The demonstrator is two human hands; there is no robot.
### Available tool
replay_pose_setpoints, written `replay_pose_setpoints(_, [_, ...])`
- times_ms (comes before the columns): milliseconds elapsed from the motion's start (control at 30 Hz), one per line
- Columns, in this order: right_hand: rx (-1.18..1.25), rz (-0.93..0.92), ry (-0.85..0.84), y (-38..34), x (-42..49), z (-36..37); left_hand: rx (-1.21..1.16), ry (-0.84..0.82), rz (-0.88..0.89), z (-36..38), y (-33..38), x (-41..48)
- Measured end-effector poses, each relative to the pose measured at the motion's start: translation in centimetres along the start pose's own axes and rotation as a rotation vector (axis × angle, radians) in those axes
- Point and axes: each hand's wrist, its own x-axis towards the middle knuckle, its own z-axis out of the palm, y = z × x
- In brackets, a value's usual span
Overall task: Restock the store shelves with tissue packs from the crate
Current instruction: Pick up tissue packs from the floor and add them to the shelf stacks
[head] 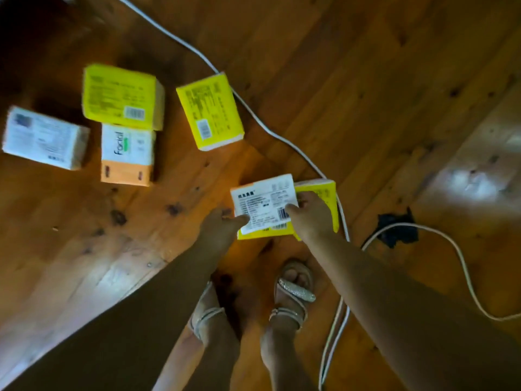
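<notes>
A: What are the fingers doing?
B: The left hand (221,225) pinches the white tissue pack (262,203) by its edge. The right hand (311,218) grips its other side, over a yellow pack (328,194).
A: Where is it?
B: In front of the sandals (294,289), over the wood floor (366,80). Four more packs (121,97) lie farther off, near a white cable (253,114).

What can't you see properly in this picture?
Head view:
- Small print on the white-labelled tissue pack: blurred, too small.
- Yellow tissue pack under it: mostly covered by that pack and the right hand.
- Black thing on the floor: too dark to name.
- Crate and shelves: outside the picture.
</notes>
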Motion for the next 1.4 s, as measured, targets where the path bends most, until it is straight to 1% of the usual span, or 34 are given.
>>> replay_pose_setpoints(33, [0.0,-0.022,0.012,-0.2,0.0,0.3,-0.029,-0.011,-0.007,0.0,0.5,-0.1])
replay_pose_setpoints(100, [0.053,-0.069,0.019,-0.8,-0.1,0.6,-0.086,0.041,0.017,-1.0,0.9,-0.2])
replay_pose_setpoints(200, [0.176,-0.123,-0.072,-2.6,-0.3,1.0,-0.131,0.154,0.061,-3.0,1.0,-0.7])
replay_pose_setpoints(267, [0.181,-0.134,-0.115,-3.5,-0.2,1.4,-0.123,0.207,0.053,-4.7,0.9,-0.7])
replay_pose_setpoints(333, [0.139,-0.126,-0.066,-3.7,0.3,1.7,-0.101,0.249,0.022,-5.8,0.6,-0.6])
replay_pose_setpoints(400, [0.072,-0.089,0.028,-3.1,0.7,1.6,-0.098,0.225,-0.032,-5.8,0.0,-0.4])
replay_pose_setpoints(467, [-0.007,-0.037,0.084,-2.2,1.1,1.4,-0.099,0.166,-0.045,-4.9,0.0,-0.6])
replay_pose_setpoints(533, [-0.055,0.014,0.111,-1.0,1.3,1.6,-0.051,0.096,-0.031,-3.5,-0.3,-0.7])
replay_pose_setpoints(600, [-0.063,0.032,0.131,-0.2,1.3,2.2,-0.077,0.015,-0.005,-1.6,-0.6,-0.5])
replay_pose_setpoints(667, [-0.054,0.013,0.132,0.3,1.3,3.0,-0.122,-0.029,0.007,0.1,-0.8,-0.1])
replay_pose_setpoints(767, [-0.062,-0.022,0.11,0.4,1.4,3.7,-0.182,-0.022,-0.022,1.3,-0.6,0.5])
replay_pose_setpoints(833, [-0.051,-0.034,0.083,0.3,1.4,3.6,-0.241,-0.006,-0.109,1.2,-0.5,0.6])
replay_pose_setpoints(900, [-0.006,-0.041,0.063,0.0,1.1,3.3,-0.285,-0.006,-0.208,0.9,-1.0,0.4])
replay_pose_setpoints(1000, [0.104,0.011,0.06,-0.9,0.0,2.9,-0.314,0.013,-0.262,0.2,-1.6,-0.6])
replay_pose_setpoints(1100, [0.155,0.069,0.035,-2.3,-2.3,2.2,-0.345,0.036,-0.233,-1.1,-1.3,-2.9])
replay_pose_setpoints(1167, [0.174,0.053,0.039,-3.4,-3.9,1.4,-0.358,0.036,-0.195,-2.4,-0.6,-4.7])
replay_pose_setpoints(1300, [0.094,-0.089,0.071,-7.3,-8.1,-1.9,-0.43,0.023,-0.094,-5.3,2.6,-9.1])
replay_pose_setpoints(1400, [0.165,-0.224,0.12,-11.4,-12.1,-5.5,-0.568,0.063,-0.006,-8.2,6.3,-13.4])
